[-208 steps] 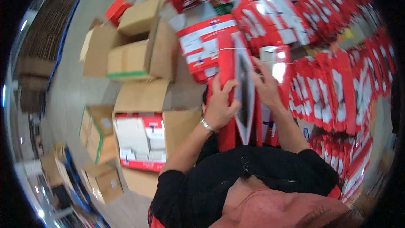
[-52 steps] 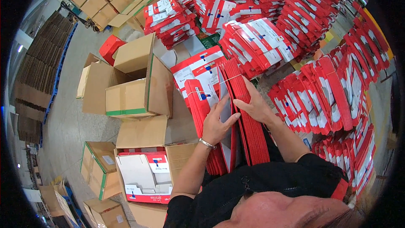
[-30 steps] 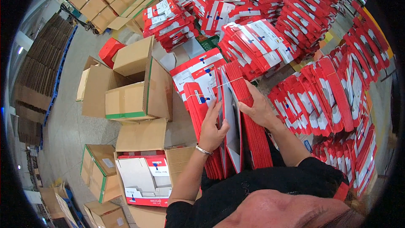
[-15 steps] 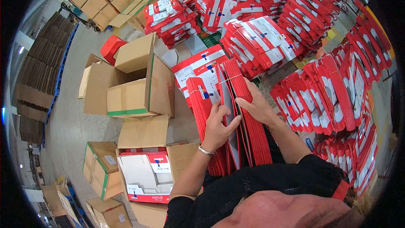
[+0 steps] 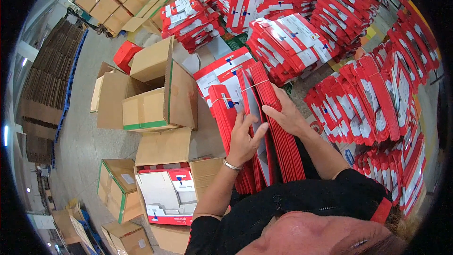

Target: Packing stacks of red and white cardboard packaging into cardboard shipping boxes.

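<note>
A bundle of flat, folded red-and-white cartons (image 5: 288, 153) stands on edge before me, with a thin pale band stretched across its upper part. A gap splits the bundle, and grey inner faces show in it. My left hand (image 5: 243, 141) is at the left part, fingers curved at the gap's edge and thumb apart from them. My right hand (image 5: 287, 117) grips the right part, its thumb on the near edges and its fingers around the far side. Behind the bundle's top lies another flat red-and-white carton (image 5: 207, 81).
An opened cardboard box (image 5: 144, 108) stands at left; below it, another box (image 5: 205, 174) holds red-and-white cartons. Stacks of folded cartons (image 5: 292, 42) fill the back, and more bundles (image 5: 363, 104) stand at right. Brown cardboard sheets (image 5: 52, 71) are piled at far left.
My left thumb and fingers have shifted slightly at the gap. My right hand keeps its hold on the bundle. The whole view has moved a little.
</note>
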Demonstrator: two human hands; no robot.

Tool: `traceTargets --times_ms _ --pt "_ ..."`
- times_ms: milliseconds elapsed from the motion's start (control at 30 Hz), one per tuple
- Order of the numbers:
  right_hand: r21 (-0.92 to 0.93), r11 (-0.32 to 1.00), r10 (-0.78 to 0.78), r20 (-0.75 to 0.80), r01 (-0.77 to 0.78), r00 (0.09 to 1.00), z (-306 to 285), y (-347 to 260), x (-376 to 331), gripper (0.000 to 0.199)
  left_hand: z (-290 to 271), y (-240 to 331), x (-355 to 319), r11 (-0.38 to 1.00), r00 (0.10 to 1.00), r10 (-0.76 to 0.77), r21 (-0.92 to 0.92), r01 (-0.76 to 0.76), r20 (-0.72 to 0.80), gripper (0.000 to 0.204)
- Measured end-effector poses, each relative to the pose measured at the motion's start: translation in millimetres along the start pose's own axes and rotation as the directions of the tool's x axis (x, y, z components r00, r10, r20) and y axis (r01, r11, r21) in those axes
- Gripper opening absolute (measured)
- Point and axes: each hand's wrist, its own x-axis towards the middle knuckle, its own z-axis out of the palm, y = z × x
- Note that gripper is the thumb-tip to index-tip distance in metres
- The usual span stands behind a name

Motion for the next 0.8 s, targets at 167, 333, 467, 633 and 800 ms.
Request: traceTargets --times_ms 167,333,467,633,800 --pt "-0.005 0.999 0.032 0.023 -0.032 0.999 1.3 -3.0 -0.4 0.065 2.6 5.2 -0.2 0.998 0.999 0.005 0.058 -0.003 -0.05 0.033" --pt "0.022 0.999 0.037 0.017 -0.037 0.999 -6.9 -1.1 -2.1 0.063 -2.2 -0.7 -1.4 0.989 0.996 -0.075 -0.12 0.081 0.053 0.025" --pt "0.018 0.998 0.06 0.015 -0.06 0.998 -7.1 -2.5 -3.0 0.063 0.2 -1.9 -2.2 0.995 0.999 -0.034 -0.096 0.035 0.021 0.024" --pt "0.017 0.997 0.068 0.065 -0.069 0.996 -5.4 -7.9 0.0 0.064 2.3 -7.3 -2.4 0.996 0.995 0.084 -0.002 -0.084 -0.057 0.028" --pt "0.031 0.998 0.055 0.026 -0.056 0.998 -5.4 -3.1 -1.0 0.064 1.1 -6.0 -2.1 0.999 0.998 0.048 -0.016 -0.049 -0.042 0.027"
